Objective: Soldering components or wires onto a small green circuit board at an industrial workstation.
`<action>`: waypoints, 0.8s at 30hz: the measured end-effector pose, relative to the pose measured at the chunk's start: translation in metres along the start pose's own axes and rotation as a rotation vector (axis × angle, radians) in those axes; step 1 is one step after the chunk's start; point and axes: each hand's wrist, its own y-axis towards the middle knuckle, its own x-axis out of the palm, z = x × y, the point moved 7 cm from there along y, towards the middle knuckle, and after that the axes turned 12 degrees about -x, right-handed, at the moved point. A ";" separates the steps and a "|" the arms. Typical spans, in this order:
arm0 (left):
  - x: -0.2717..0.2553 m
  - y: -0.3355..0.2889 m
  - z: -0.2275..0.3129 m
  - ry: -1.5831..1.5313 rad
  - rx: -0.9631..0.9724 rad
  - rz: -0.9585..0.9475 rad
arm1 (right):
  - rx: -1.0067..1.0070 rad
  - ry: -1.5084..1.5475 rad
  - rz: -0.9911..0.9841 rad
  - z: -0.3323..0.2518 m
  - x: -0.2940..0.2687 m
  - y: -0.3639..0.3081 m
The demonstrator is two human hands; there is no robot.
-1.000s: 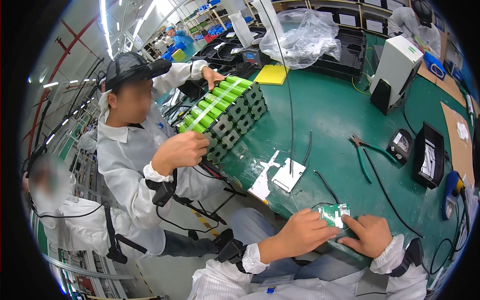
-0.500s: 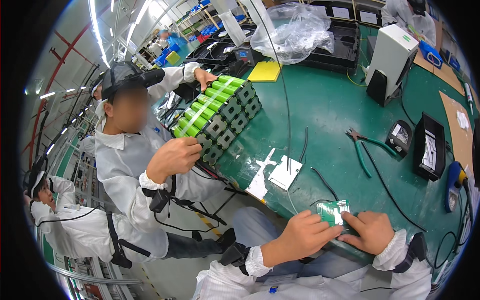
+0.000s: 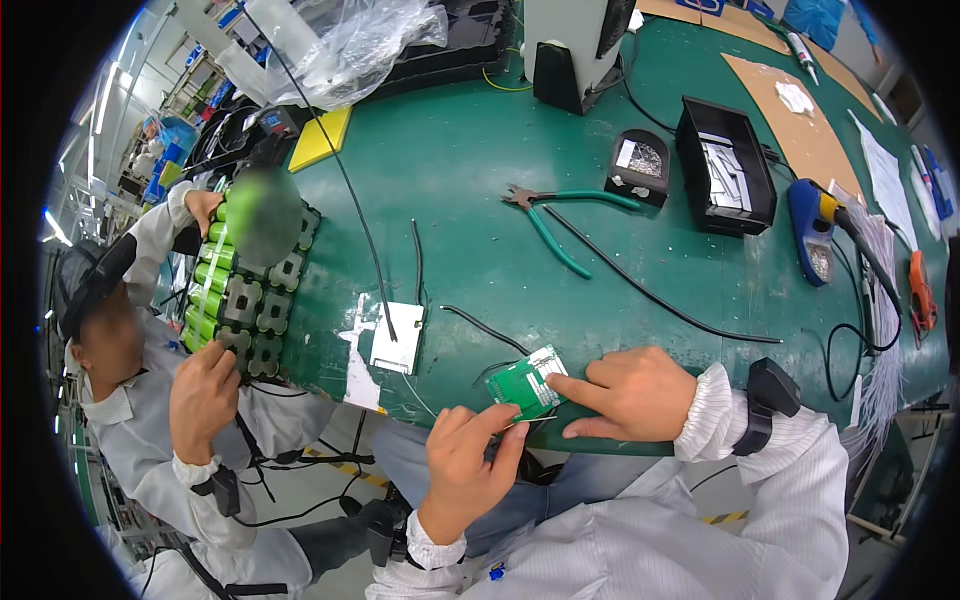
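Observation:
A green circuit board (image 3: 527, 383) with a white-and-silver part lies at the near edge of the bench. My left hand (image 3: 468, 462) pinches its near-left corner between thumb and index finger. A thin pale strip or wire shows beside those fingertips; whether it is attached to the board I cannot tell. From the right, my right hand (image 3: 635, 396) rests its outstretched index fingertip on the board's pale part, thumb held apart, gripping nothing. Just beyond the board lies a short black cable (image 3: 485, 328). A white square plate (image 3: 398, 340) sits to the left.
Green-handled cutters (image 3: 560, 232), a long black cable (image 3: 655, 296), a small-parts box (image 3: 638, 168) and a black bin of strips (image 3: 738, 190) lie farther off. A blue tool (image 3: 812, 235) is at right. At left, a co-worker holds a green cell pack (image 3: 240, 280).
The view has swung to the right, so the bench items sit farther left. The board is turned differently, and my left hand has drawn back to its near-left corner.

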 end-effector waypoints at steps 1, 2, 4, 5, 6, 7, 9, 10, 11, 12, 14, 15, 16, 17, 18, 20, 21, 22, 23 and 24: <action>0.004 -0.002 -0.004 -0.022 -0.001 -0.025 | -0.007 -0.003 0.006 0.000 0.000 -0.001; 0.008 -0.002 -0.006 -0.043 -0.002 -0.050 | -0.014 -0.006 0.014 0.000 0.001 -0.002; 0.012 -0.002 -0.002 -0.021 0.038 -0.073 | -0.019 -0.002 0.023 -0.002 0.001 -0.003; 0.015 -0.002 0.001 0.002 0.077 -0.096 | -0.025 0.002 0.032 -0.003 0.001 -0.003; 0.015 -0.001 0.003 0.000 0.086 -0.098 | -0.020 -0.004 0.037 -0.003 0.000 -0.004; 0.017 -0.001 0.008 0.086 0.120 -0.116 | -0.040 -0.018 0.061 -0.004 -0.001 -0.005; 0.020 -0.003 0.012 0.171 0.168 -0.133 | -0.055 -0.043 0.092 -0.005 -0.001 -0.005; 0.021 -0.004 0.010 0.218 0.167 -0.128 | -0.057 -0.027 0.090 -0.005 0.000 -0.005; 0.022 -0.004 0.009 0.265 0.167 -0.123 | -0.058 -0.009 0.088 -0.005 0.001 -0.004; 0.024 -0.004 0.010 0.263 0.172 -0.124 | -0.055 -0.013 0.089 -0.004 0.000 -0.005; 0.027 -0.003 0.009 0.264 0.164 -0.116 | -0.056 -0.010 0.104 -0.003 -0.002 -0.006; 0.028 -0.002 0.008 0.261 0.161 -0.117 | -0.055 -0.008 0.100 -0.002 -0.002 -0.006; 0.028 -0.001 0.008 0.270 0.163 -0.109 | -0.053 -0.011 0.091 -0.002 -0.001 -0.005; 0.028 0.001 0.008 0.279 0.164 -0.099 | -0.051 -0.013 0.082 -0.001 -0.001 -0.004; 0.027 0.002 0.009 0.277 0.160 -0.098 | -0.053 -0.012 0.077 -0.001 -0.001 -0.004; 0.025 0.002 0.010 0.294 0.167 -0.111 | -0.074 -0.012 0.102 -0.003 -0.004 -0.002; 0.024 0.003 0.010 0.294 0.165 -0.092 | -0.089 -0.023 0.096 -0.004 -0.005 -0.001; 0.026 0.003 0.011 0.285 0.185 -0.094 | -0.068 -0.028 0.054 -0.004 -0.003 -0.002; 0.028 0.003 0.011 0.276 0.206 -0.094 | -0.047 -0.035 0.011 -0.003 -0.001 -0.003; 0.028 0.001 0.010 0.276 0.204 -0.073 | -0.062 -0.047 0.005 -0.005 0.000 -0.003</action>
